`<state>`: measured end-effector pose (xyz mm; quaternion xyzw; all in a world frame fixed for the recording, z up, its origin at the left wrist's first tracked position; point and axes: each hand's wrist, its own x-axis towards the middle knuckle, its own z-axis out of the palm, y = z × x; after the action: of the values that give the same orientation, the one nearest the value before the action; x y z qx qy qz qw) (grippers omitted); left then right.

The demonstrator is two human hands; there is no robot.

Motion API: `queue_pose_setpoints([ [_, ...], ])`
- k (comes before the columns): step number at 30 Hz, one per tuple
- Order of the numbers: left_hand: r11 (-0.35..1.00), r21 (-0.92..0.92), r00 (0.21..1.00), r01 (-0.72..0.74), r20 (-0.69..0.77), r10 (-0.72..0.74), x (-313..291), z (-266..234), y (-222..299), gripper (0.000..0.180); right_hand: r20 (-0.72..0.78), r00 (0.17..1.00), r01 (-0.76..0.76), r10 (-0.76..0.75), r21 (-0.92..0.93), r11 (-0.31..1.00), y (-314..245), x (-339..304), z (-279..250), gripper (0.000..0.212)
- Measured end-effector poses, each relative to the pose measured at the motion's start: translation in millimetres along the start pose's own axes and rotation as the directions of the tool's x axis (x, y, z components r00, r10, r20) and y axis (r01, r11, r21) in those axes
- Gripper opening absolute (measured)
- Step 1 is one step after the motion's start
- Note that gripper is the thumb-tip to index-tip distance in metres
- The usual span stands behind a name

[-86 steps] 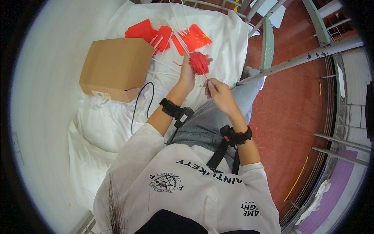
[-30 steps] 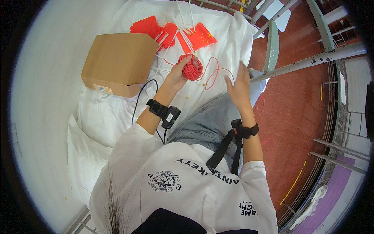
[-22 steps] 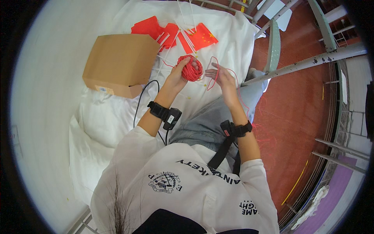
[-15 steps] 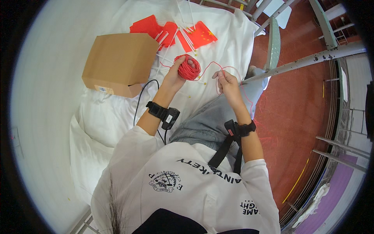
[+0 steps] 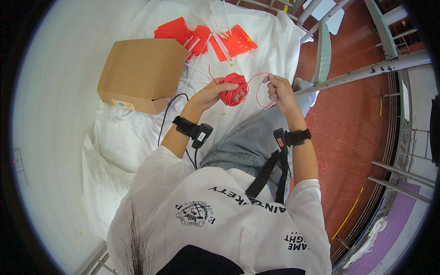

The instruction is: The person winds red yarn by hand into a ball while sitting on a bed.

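My left hand (image 5: 207,95) is wrapped round a wound ball of red cord (image 5: 228,97), with the thumb across its top and fingertips showing through its middle. A short loose end of the cord sticks up beside the thumb. To the right, my right hand (image 5: 280,94) pinches the strand that runs from the ball, and a small loop of it hangs beside the fingers. Beyond the ball, small red flags (image 5: 236,43) with yellow stars lie on the white bedsheet (image 5: 270,46). Their white sticks (image 5: 199,56) cross one another, several with yellow tips.
A brown cardboard box (image 5: 142,68) rests at the left on the sheet. Past it curves a black cable (image 5: 164,120) toward my left wrist. Metal bed rails (image 5: 362,73) run along the right, above a reddish floor (image 5: 348,133). A pale wall (image 5: 50,128) borders the left.
My left hand has brought the ball slightly nearer and to the right, its thumb now across the front. My right hand has moved right and a little up, shortening the hanging cord.
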<state>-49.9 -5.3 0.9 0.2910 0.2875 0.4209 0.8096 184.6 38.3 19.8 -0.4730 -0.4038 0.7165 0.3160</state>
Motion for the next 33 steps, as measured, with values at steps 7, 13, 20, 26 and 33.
queue_pose_setpoints([
  [7,1.0,0.017,0.993,-0.026,-0.117,0.028,0.8,-0.4,-2.3,0.026,0.014,0.999,0.047,-0.046,-0.049,0.998,-17.2,-20.2,33.6,0.029],
  [13,0.978,0.209,0.977,-0.019,-0.202,0.062,14.4,-6.7,-29.0,0.022,0.016,0.946,0.301,-0.325,-0.421,0.856,-42.5,-27.8,75.6,0.029],
  [20,0.987,-0.02,0.931,-0.157,-0.337,0.142,1.0,-9.5,-30.9,0.02,-0.166,0.979,-0.064,-0.116,-0.796,0.602,-18.1,-8.6,37.3,0.024],
  [26,0.976,-0.096,0.898,-0.196,-0.417,0.139,-1.5,-8.8,-29.2,0.024,0.204,0.633,0.241,-0.747,-0.969,-0.061,4.1,-4.1,54.0,0.06],
  [33,0.974,-0.131,0.933,-0.184,-0.335,0.131,-1.8,-18.1,-24.7,0.026,0.196,0.754,0.219,-0.627,-0.975,-0.041,13.1,4.2,34.5,0.008],
])
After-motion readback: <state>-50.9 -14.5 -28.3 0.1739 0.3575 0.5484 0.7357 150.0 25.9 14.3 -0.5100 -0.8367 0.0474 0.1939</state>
